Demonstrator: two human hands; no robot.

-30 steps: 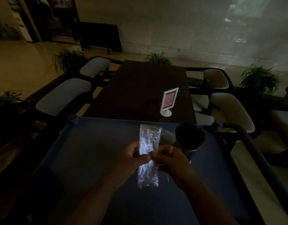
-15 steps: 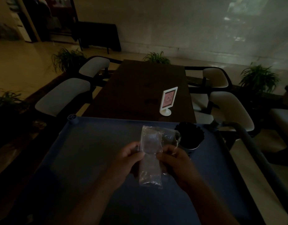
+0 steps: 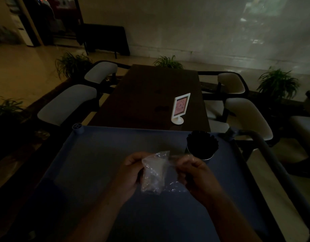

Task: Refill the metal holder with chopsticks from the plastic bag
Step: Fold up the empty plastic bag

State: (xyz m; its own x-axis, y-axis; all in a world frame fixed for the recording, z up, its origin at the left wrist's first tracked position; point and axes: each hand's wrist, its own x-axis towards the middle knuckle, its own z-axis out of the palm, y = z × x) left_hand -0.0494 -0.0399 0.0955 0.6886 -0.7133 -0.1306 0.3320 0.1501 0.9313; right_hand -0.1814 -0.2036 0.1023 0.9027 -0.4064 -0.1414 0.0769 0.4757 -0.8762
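Observation:
A clear, crumpled plastic bag (image 3: 155, 172) hangs between my two hands above the blue cart top (image 3: 91, 172). My left hand (image 3: 130, 173) grips its left edge and my right hand (image 3: 198, 175) grips its right side. The bag looks flat, and I cannot tell whether anything is inside. The metal holder (image 3: 202, 146) stands on the cart just beyond my right hand, packed with dark chopsticks standing upright.
Beyond the cart is a dark wooden table (image 3: 150, 98) with a white sign stand (image 3: 180, 109). White-cushioned chairs (image 3: 68, 103) flank it on both sides. The cart's handle bar (image 3: 269, 154) runs along the right. Potted plants line the floor.
The bag was a long upright strip; both hands have folded and bunched it into a shorter, wider, crumpled shape. The holder has stayed where it was.

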